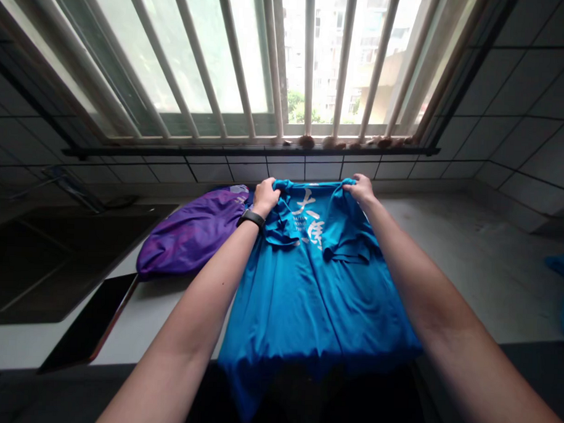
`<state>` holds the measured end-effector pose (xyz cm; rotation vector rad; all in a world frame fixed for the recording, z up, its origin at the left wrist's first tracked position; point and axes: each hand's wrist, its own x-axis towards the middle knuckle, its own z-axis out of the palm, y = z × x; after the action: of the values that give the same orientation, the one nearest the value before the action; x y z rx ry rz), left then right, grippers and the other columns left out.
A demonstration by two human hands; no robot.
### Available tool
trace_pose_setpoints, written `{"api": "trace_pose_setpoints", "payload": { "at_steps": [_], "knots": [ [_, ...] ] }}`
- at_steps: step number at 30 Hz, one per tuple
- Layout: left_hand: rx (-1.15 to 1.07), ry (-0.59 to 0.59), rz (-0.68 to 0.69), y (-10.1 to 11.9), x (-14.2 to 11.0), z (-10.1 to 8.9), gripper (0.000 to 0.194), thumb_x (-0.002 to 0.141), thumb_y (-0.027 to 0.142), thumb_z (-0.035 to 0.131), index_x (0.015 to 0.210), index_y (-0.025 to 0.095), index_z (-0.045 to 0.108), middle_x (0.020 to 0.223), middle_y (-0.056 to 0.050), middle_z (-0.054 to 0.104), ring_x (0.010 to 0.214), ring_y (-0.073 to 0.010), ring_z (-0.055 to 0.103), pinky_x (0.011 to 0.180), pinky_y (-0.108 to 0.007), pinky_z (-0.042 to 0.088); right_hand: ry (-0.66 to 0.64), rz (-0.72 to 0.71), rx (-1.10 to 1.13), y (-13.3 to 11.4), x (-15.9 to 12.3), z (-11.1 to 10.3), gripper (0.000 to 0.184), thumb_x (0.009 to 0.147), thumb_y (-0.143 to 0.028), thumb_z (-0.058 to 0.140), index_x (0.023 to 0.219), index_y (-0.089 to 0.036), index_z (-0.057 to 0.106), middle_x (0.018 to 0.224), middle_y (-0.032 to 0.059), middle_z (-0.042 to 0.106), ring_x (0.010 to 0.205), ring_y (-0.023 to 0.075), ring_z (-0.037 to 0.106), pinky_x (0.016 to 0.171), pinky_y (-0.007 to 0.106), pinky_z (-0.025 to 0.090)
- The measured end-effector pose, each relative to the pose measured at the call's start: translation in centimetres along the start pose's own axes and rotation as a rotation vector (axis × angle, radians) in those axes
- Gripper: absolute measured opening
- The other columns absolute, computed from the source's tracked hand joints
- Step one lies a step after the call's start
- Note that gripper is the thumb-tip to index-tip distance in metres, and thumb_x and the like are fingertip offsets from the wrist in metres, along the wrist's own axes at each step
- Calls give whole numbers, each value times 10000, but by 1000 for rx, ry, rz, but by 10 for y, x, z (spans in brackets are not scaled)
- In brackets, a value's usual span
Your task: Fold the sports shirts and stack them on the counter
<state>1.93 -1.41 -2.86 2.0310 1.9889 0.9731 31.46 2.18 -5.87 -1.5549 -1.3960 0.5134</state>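
A blue T-shirt with white lettering lies spread over the white counter, its hem hanging past the front edge. At its far end, my left hand grips one shoulder, fingers closed in the fabric; a dark band is on that wrist. My right hand pinches the opposite shoulder, holding the collar edge stretched between both hands. Both sleeves are folded inward over the shirt's front. Against my left hand rests a bunched purple garment.
A dark sink with a faucet is on the left. A dark flat device lies at the counter's front edge. Blue fabric shows at the far right. Small brownish objects line the sill of the barred window.
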Motion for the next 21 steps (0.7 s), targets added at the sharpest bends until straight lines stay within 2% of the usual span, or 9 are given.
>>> {"api": "trace_pose_setpoints", "payload": {
  "at_steps": [2,3,6,8,10,14,17,19,21],
  "knots": [
    [-23,92,26,8,17,-4,220,810,191,569,1009,167,659,1079,-116,719,1080,-274,653,918,-330,480,62,-32,111,-20,12,-2,614,815,-202,703,1395,-119,521,1370,146,608,1281,253,573,1082,383,477],
    [-55,79,20,11,23,-5,236,808,194,575,1026,157,659,1083,-119,717,1076,-273,653,917,-328,482,62,-23,178,-28,12,-1,596,837,-211,685,1401,-120,513,1371,142,607,1262,240,585,1057,360,497],
    [-213,-122,-90,8,30,-1,223,789,206,597,981,120,672,979,-108,720,976,-258,666,851,-324,507,-58,88,355,-38,-3,3,709,828,-144,675,1485,-138,410,1376,144,612,1143,208,651,943,312,563],
    [-294,-248,-159,0,24,6,219,776,238,625,943,109,685,886,-89,715,896,-243,667,797,-323,523,-162,200,427,-34,-18,8,875,767,-41,678,1550,-164,306,1394,140,610,1057,186,684,870,285,585],
    [-336,-364,-140,-11,17,13,256,731,275,701,925,109,702,871,-80,723,895,-238,668,803,-323,534,-236,272,452,-25,-29,12,917,742,9,676,1558,-172,300,1388,136,621,995,168,698,812,257,586],
    [-479,-426,-15,-29,10,23,539,575,218,815,1088,104,696,1101,-124,729,1079,-263,659,950,-354,523,-350,372,291,-9,-36,14,493,783,-109,767,1257,-98,633,1081,129,744,813,169,694,665,230,555],
    [-629,-388,-46,-33,15,23,755,532,128,792,1264,93,609,1101,-140,728,1036,-272,687,938,-409,542,-495,489,141,-6,-36,13,231,717,-158,849,897,-90,722,755,91,727,644,178,657,577,256,529],
    [-693,-352,-52,-32,20,20,711,538,132,789,1226,91,615,988,-114,742,938,-265,706,893,-428,561,-448,491,148,-9,-36,13,198,672,-131,865,787,-104,707,659,60,694,596,170,639,570,261,526],
    [-720,-243,-1,-29,25,13,544,557,172,802,1076,101,653,904,-85,739,905,-252,706,883,-415,563,-288,395,261,-16,-35,12,190,672,-129,853,779,-120,697,648,33,684,605,153,638,598,253,536]
  ]
}}
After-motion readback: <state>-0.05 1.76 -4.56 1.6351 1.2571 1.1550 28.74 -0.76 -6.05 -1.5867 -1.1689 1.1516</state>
